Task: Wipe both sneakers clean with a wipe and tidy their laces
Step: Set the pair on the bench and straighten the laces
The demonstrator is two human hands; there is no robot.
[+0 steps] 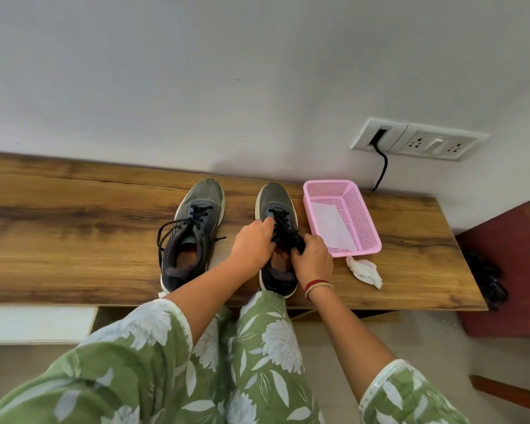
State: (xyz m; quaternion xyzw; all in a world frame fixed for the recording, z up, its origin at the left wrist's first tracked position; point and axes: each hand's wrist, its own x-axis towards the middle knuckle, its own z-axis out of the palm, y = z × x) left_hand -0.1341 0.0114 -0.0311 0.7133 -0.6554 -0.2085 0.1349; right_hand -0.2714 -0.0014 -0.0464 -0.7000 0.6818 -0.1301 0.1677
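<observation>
Two grey sneakers with black laces stand side by side on the wooden bench (pixel 74 228), toes towards the wall. The left sneaker (pixel 193 228) has loose laces that loop out over its left side. On the right sneaker (pixel 275 203), my left hand (pixel 253 240) and my right hand (pixel 312 258) both grip the black laces over the tongue, one on each side. A crumpled white wipe (pixel 364 270) lies on the bench to the right of my right hand, just in front of the pink basket.
A pink plastic basket (pixel 367 221) with a white sheet inside stands right of the sneakers. A wall socket (pixel 416 139) with a black cable is behind it. A dark red cabinet (pixel 508 270) stands past the bench's right end.
</observation>
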